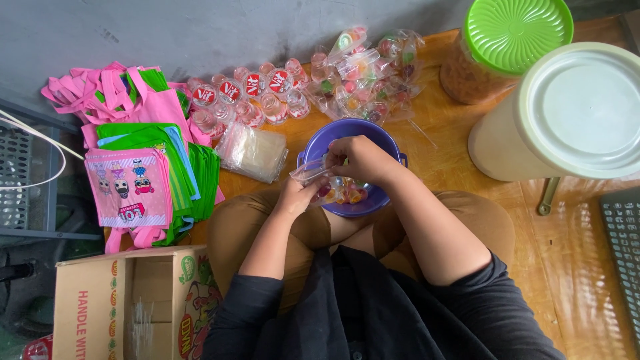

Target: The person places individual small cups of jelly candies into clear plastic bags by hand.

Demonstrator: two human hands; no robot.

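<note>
Hands, left (297,195) and right (360,159), grasp a clear candy bag (319,180) over the purple bowl (347,133), filled bags (363,70) beyond.

Left hand: your left hand (298,195) sits low, fingers curled in a pinching grip.
Right hand: your right hand (360,159) arches above — fingertips pinched together.
Forearms: both bare, angled inward — sleeves pushed up.

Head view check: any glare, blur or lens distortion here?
Head view: soft even light; mild sheen on the white lid and wooden floor; both hands over the purple bowl stay sharp; wide-angle bending at the edges.
</note>
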